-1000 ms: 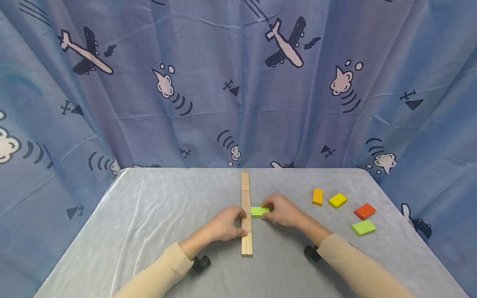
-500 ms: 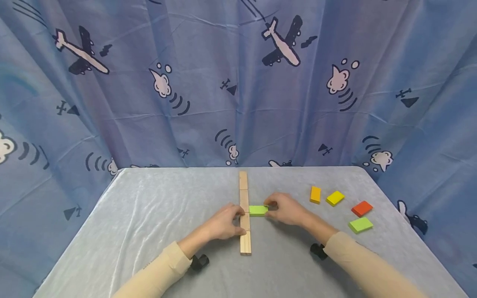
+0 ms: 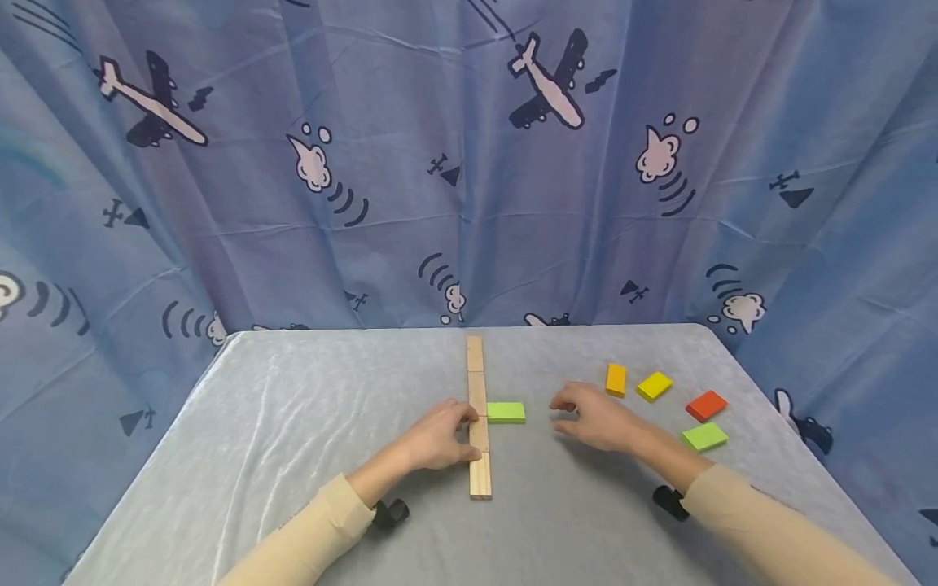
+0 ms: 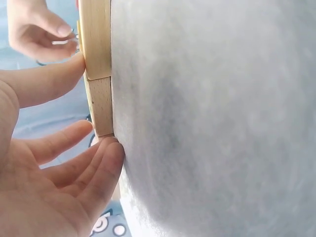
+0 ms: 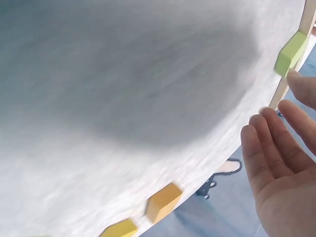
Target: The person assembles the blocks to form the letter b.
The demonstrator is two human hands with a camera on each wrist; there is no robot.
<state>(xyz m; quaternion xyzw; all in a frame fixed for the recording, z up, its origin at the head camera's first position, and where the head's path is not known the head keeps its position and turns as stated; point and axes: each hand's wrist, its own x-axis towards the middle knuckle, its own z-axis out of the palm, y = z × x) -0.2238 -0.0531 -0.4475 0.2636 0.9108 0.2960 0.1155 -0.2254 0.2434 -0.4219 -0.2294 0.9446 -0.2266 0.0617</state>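
Note:
A line of plain wooden blocks (image 3: 476, 393) runs front to back along the middle of the table. Against its left side rests my left hand (image 3: 438, 439), thumb and fingertips touching the wood at two spots, as the left wrist view also shows with the wooden blocks (image 4: 101, 103). On the row's right side a light green block (image 3: 506, 413) lies flat, its short end at the wood. My right hand (image 3: 599, 417) hovers to the right of it, holding nothing. In the right wrist view its fingers (image 5: 284, 148) are loosely extended, apart from the green block (image 5: 291, 52).
At the right of the table lie an orange block (image 3: 616, 380), a yellow block (image 3: 655, 387), a red block (image 3: 707, 405) and a second green block (image 3: 704, 437). A blue curtain (image 3: 396, 163) with printed airplanes hangs behind the grey-clothed table (image 3: 330, 366).
My right hand has let go of the green block beside the row and moved off to the right. The block stays in place. My left hand keeps its position at the row.

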